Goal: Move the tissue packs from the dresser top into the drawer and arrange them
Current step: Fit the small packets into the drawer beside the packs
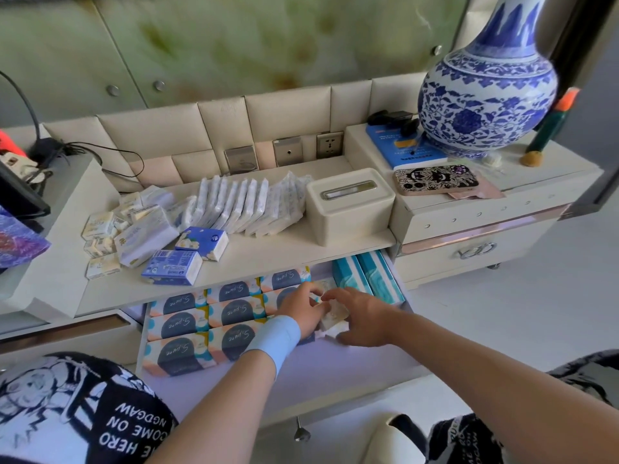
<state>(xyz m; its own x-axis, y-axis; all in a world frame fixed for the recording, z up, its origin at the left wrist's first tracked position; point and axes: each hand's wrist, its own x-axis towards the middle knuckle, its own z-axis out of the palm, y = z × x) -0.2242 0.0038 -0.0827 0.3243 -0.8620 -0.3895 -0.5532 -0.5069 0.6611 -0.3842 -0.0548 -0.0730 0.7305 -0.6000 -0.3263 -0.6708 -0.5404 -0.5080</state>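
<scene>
Place: a home bedroom.
Signs: padded headboard wall (214,128), cream dresser (301,252), blue-white porcelain vase (485,105), wall sockets (330,145).

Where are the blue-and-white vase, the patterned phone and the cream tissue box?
blue-and-white vase (485,105): head view, on its round belly.
patterned phone (435,179): head view, on the middle of its patterned back.
cream tissue box (351,219): head view, on its front wall.
</scene>
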